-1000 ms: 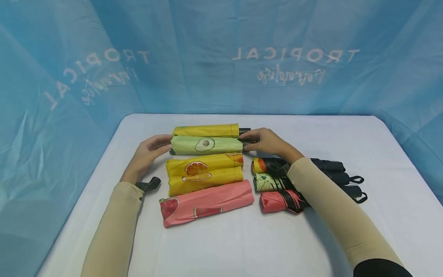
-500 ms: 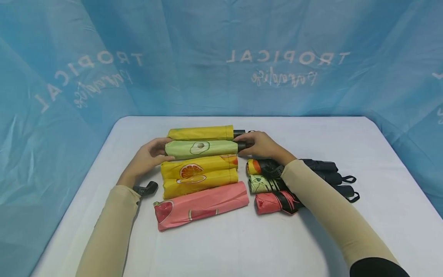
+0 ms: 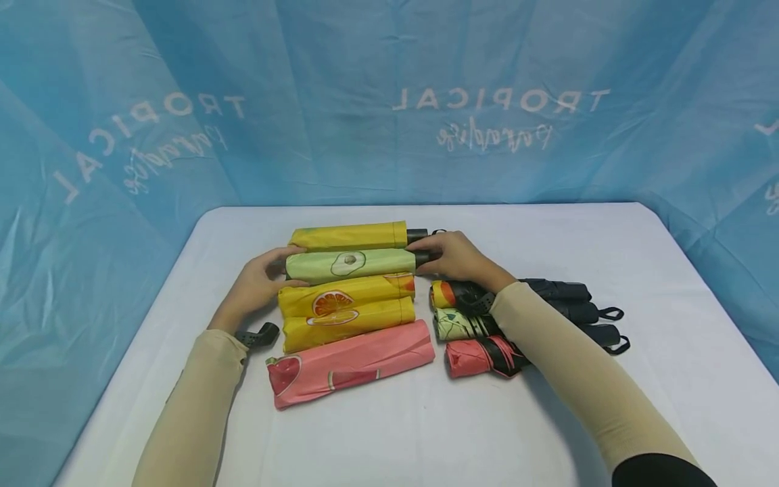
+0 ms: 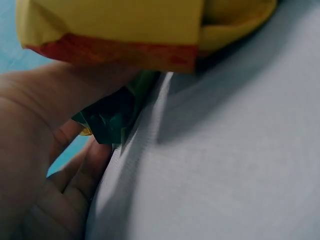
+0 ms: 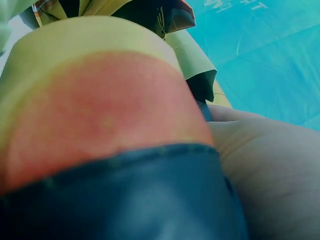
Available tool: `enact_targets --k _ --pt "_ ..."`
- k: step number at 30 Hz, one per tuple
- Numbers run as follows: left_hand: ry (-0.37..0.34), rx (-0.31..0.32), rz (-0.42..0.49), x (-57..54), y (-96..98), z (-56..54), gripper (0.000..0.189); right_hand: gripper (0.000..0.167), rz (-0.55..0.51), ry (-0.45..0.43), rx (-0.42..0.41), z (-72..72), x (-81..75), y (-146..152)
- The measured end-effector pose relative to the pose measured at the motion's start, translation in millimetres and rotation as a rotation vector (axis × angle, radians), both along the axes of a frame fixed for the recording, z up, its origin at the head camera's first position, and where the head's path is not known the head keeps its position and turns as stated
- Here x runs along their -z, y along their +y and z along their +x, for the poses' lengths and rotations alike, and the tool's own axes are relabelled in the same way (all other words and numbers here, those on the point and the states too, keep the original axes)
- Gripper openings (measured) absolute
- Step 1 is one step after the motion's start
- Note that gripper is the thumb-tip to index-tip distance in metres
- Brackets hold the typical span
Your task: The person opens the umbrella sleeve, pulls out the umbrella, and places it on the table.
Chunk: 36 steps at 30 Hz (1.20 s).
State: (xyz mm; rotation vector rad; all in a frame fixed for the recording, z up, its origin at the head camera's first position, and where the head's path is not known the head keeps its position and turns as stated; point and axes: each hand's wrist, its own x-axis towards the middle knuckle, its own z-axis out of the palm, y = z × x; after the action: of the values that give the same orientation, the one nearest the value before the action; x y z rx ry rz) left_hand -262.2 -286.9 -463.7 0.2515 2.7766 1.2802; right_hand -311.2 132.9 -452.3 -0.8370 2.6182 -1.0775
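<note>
Partly hidden handle (image 3: 422, 258) of green umbrella (image 3: 328, 266)

1. Left sleeve (image 3: 189, 406): beige, long, plain, reaching the wrist.
2. Right sleeve (image 3: 584, 372): matching beige; black, curve-edged section (image 3: 663, 470) at upper end.
3. Left wrist strap (image 3: 248, 338): dark, bearing a rounded block (image 3: 268, 333).
4. Right wrist strap (image 3: 479, 304): dark.

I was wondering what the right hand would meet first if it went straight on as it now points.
The right hand would probably first meet the green avocado-print roll, whose black end lies between that hand's thumb and fingers; depth is hard to judge.
</note>
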Motion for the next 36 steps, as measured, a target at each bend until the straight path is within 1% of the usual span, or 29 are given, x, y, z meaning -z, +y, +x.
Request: enact_targets --k 3,6,10,13,17,21,25,28,30,33,36 --pt "0.001 -0.002 0.021 -1.4 0.3 0.3 0.071 0.048 -0.011 -0.01 0.004 -1.2 -0.4 1.6" --pt "-0.019 -0.011 0.083 -4.3 -1.0 1.4 0.07 0.048 -0.035 -0.047 0.007 -1.4 -1.6 3.5" --pt "-0.064 -0.018 0.191 -10.6 -3.9 2.9 0.068 0.048 -0.115 -0.124 0.005 1.9 -4.9 3.9" --pt "-0.079 -0.008 0.303 -17.9 -4.6 5.2 0.062 0.048 -0.206 -0.177 0.018 6.3 -9.1 3.0" --pt "-0.063 0.023 0.481 -29.2 -4.5 11.4 0.054 0.049 -0.353 -0.249 0.041 13.1 -15.2 2.3" --pt "-0.036 0.074 0.576 -37.8 -0.1 14.5 0.049 0.047 -0.517 -0.318 0.068 19.3 -19.4 3.9" --pt "-0.01 0.13 0.625 -43.2 9.2 15.5 0.047 0.045 -0.663 -0.358 0.102 23.8 -22.0 6.3" --pt "0.003 0.136 0.634 -46.6 15.1 17.3 0.045 0.046 -0.725 -0.353 0.118 28.7 -24.1 7.0" --pt "0.0 0.124 0.622 -48.5 17.6 19.0 0.044 0.045 -0.74 -0.34 0.124 33.6 -26.1 7.3" --pt "-0.007 0.104 0.593 -50.1 19.1 20.7 0.045 0.044 -0.732 -0.319 0.133 40.6 -29.2 7.3" --pt "-0.009 0.116 0.569 -50.2 19.0 22.1 0.046 0.043 -0.723 -0.316 0.127 43.8 -31.1 6.1"
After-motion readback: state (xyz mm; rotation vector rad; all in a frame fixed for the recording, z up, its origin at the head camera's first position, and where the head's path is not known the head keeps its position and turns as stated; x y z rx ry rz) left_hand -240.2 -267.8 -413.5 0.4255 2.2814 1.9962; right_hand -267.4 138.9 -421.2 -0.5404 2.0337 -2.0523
